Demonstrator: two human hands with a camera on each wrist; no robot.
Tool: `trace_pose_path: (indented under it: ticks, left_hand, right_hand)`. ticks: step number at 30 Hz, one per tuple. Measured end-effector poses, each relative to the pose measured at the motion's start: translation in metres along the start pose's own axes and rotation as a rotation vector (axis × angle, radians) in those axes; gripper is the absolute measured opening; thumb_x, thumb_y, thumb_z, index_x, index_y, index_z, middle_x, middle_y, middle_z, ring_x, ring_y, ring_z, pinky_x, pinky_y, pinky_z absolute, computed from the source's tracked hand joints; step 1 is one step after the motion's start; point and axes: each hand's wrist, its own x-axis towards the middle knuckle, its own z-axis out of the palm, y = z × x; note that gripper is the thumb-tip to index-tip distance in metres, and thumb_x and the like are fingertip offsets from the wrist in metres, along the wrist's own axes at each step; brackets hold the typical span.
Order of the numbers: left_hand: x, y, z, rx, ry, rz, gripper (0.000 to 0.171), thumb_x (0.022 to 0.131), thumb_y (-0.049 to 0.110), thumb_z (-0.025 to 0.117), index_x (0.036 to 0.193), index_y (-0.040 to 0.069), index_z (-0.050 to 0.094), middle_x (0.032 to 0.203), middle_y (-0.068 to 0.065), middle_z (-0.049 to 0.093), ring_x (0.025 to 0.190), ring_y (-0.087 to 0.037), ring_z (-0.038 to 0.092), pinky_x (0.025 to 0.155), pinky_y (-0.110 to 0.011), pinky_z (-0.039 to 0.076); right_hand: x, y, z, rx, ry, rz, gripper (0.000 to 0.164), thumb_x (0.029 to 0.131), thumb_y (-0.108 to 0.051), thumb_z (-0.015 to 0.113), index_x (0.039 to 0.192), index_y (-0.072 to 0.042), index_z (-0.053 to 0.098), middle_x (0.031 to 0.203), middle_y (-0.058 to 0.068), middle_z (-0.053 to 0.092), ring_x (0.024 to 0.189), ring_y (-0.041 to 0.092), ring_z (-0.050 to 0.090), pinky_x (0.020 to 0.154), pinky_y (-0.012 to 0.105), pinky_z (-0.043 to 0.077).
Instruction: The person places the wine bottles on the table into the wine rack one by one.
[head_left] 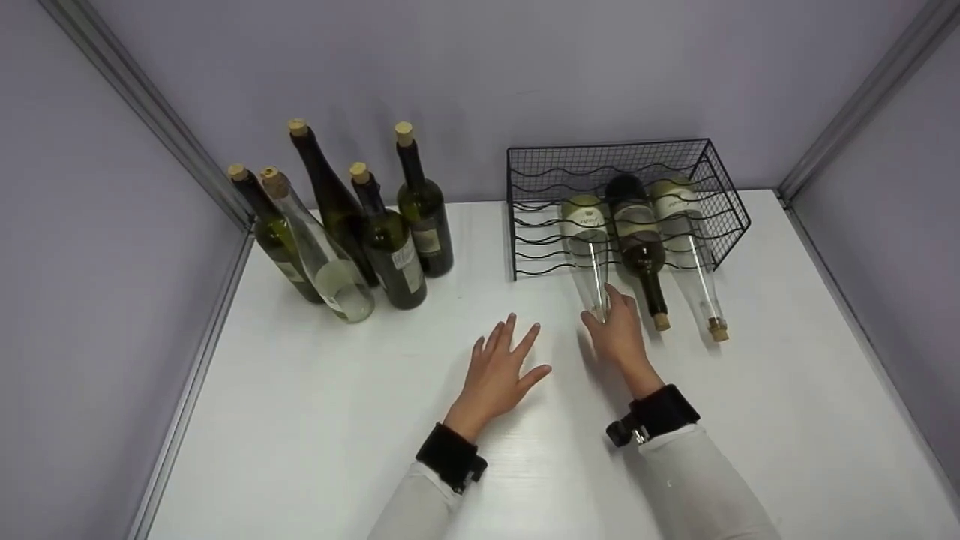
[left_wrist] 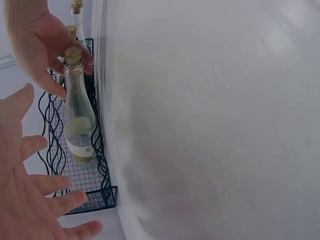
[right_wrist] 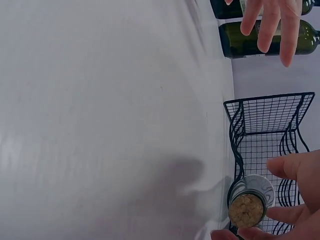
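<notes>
Three corked wine bottles lie in a black wire rack, necks toward the person. My right hand is at the neck of the leftmost one, a clear bottle. In the right wrist view its thumb stands apart from that bottle, while other fingers are close beside the cork; whether they touch is unclear. A dark bottle and another clear bottle lie to the right. My left hand is spread over the white table, holding nothing; its splayed fingers also show in the left wrist view.
The wire rack stands by the back wall. At the back left, several corked bottles stand upright, among them a clear bottle and a dark green bottle. Walls enclose the white table at the back and both sides.
</notes>
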Motion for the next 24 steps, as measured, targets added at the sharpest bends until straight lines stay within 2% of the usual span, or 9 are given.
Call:
trace_pose_path:
  ticks: [7,14,20,24]
  left_hand:
    - [-0.006,-0.012,-0.008,-0.027,0.048,-0.037,0.070,0.098,0.061,0.043,0.155,0.021,0.034,0.157,-0.019,0.027,0.141,-0.035,0.030,0.108,-0.058,0.029]
    - [-0.010,-0.031,-0.017,-0.058,0.083,-0.119,0.071,0.098,0.059,0.044,0.155,0.018,0.032,0.157,-0.019,0.027,0.140,-0.037,0.031,0.108,-0.058,0.028]
    - [-0.015,-0.050,-0.026,-0.086,0.168,-0.177,0.071,0.099,0.055,0.049,0.154,0.014,0.033,0.154,-0.022,0.031,0.138,-0.037,0.035,0.108,-0.056,0.030]
    - [-0.019,-0.063,-0.033,-0.127,0.225,-0.224,0.071,0.098,0.053,0.052,0.155,0.014,0.032,0.153,-0.023,0.032,0.138,-0.037,0.035,0.107,-0.055,0.031]
  right_hand:
    - [-0.007,-0.005,-0.002,-0.054,-0.015,-0.074,0.072,0.091,-0.020,0.069,0.148,0.006,0.034,0.142,0.033,0.035,0.125,0.048,0.043,0.104,0.054,0.035]
    - [-0.012,-0.016,-0.004,-0.042,-0.014,-0.149,0.072,0.090,-0.022,0.071,0.147,0.005,0.036,0.147,0.029,0.033,0.134,0.047,0.031,0.109,0.054,0.027]
    - [-0.019,-0.028,0.002,-0.052,0.006,-0.224,0.072,0.087,-0.020,0.075,0.145,0.004,0.041,0.147,0.028,0.035,0.136,0.047,0.029,0.109,0.056,0.026]
    - [-0.024,-0.036,0.008,-0.058,-0.025,-0.263,0.073,0.086,-0.021,0.076,0.146,0.002,0.041,0.148,0.026,0.036,0.135,0.046,0.030,0.108,0.058,0.027]
